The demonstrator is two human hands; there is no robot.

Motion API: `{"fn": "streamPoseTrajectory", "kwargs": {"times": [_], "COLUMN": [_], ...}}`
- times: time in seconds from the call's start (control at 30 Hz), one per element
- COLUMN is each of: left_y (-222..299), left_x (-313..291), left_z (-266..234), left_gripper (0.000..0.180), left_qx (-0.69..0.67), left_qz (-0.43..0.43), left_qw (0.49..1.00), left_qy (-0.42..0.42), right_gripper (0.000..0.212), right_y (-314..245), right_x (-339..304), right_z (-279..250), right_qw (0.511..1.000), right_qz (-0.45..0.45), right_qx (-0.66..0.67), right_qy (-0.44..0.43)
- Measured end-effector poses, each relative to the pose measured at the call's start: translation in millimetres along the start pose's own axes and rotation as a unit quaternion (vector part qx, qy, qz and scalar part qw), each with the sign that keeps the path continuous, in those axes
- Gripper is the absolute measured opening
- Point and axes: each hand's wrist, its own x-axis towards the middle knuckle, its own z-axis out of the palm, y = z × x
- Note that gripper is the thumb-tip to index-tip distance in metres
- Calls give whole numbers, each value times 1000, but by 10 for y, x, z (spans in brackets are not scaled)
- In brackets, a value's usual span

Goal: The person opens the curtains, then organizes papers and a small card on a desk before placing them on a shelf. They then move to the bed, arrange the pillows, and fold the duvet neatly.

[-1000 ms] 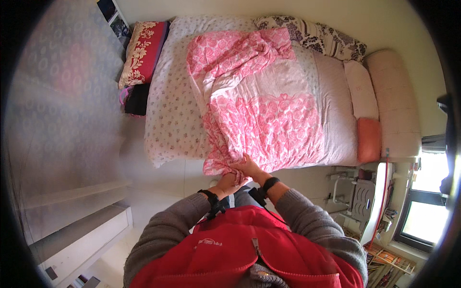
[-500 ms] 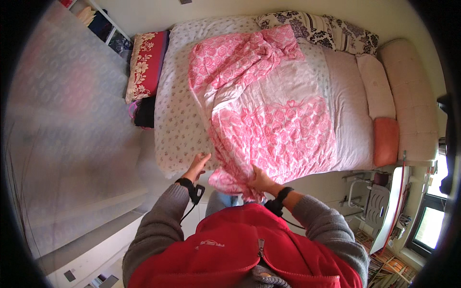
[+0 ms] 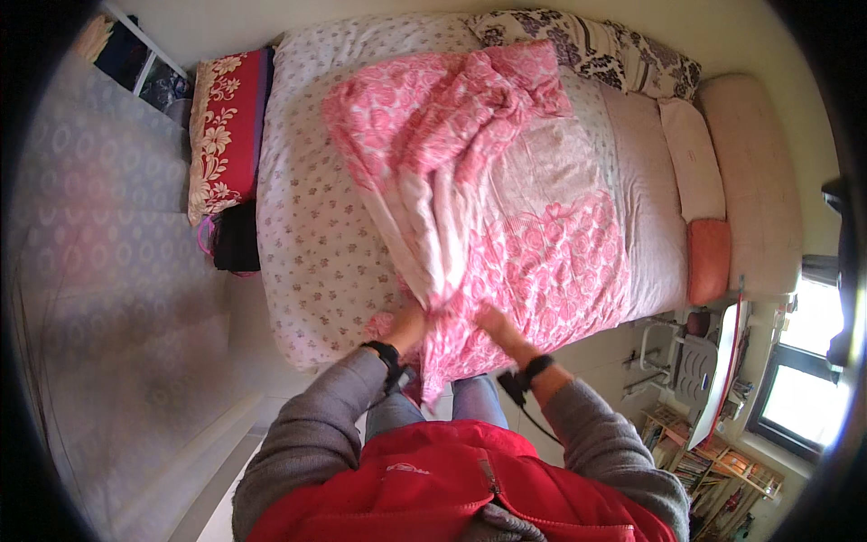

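Observation:
A pink rose-patterned quilt (image 3: pixel 560 262) lies rumpled over a bed with a small-flowered white sheet (image 3: pixel 316 244). My left hand (image 3: pixel 414 327) is closed on the quilt near the bed's front edge, its fingers partly hidden and blurred. From that grip a bunched fold with a pale underside runs up toward the far side. Close by on the right, my right hand (image 3: pixel 493 322) touches the quilt's rose-printed part; its fingers are too blurred to tell their grip. A strip of quilt hangs down between my arms in front of my legs.
Patterned pillows (image 3: pixel 578 50) lie along the far wall. A red floral cushion (image 3: pixel 221 135) stands at the left end beside a black item (image 3: pixel 237 237). Toward the right end are an orange cushion (image 3: pixel 709 262) and a padded headboard (image 3: pixel 759 181). A grey chair (image 3: pixel 694 369) stands at lower right.
My left hand has moved right and taken hold of the quilt, drawing a fold toward me. My right hand stays on the quilt's right part. The view has shifted slightly.

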Motion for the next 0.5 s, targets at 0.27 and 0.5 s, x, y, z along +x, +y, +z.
{"fn": "streamPoseTrajectory", "kwargs": {"times": [0.27,0.5], "left_y": [516,-85], "left_x": [72,1303], "left_z": [199,-1074], "left_gripper": [39,54], "left_qx": [47,-125], "left_qz": [69,103], "left_qw": [962,986], "left_qy": [-261,25], "right_gripper": [66,60], "right_y": [-1698,-1069], "right_x": [1186,1478], "right_z": [-74,-742], "right_qw": [792,984], "right_qz": [-285,58], "right_qx": [-530,-116], "right_qy": [108,124]}}
